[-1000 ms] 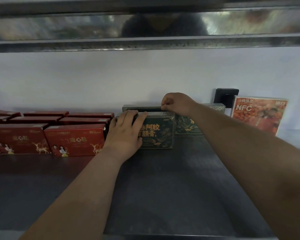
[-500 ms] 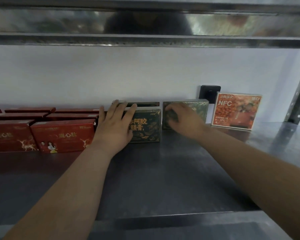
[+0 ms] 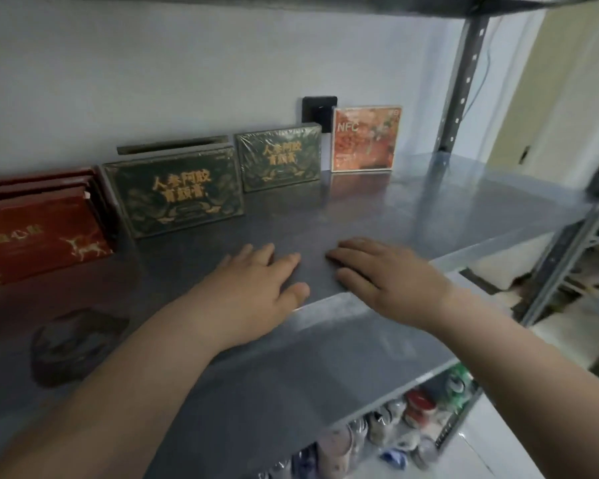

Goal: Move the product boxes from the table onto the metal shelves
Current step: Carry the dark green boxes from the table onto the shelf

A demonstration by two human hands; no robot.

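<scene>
While green boxes (image 3: 182,195) stand on the shelf (image 3: 429,202), my left hand (image 3: 253,292) and right hand (image 3: 384,274) are flat, empty. Next, I should fetch more.

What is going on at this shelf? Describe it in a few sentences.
A person is stocking a grey metal shelf. Several dark green boxes with gold lettering stand upright at the back, between red boxes on the left and an orange NFC box on the right. The left hand and right hand are open, holding nothing, in front of the boxes.
</scene>
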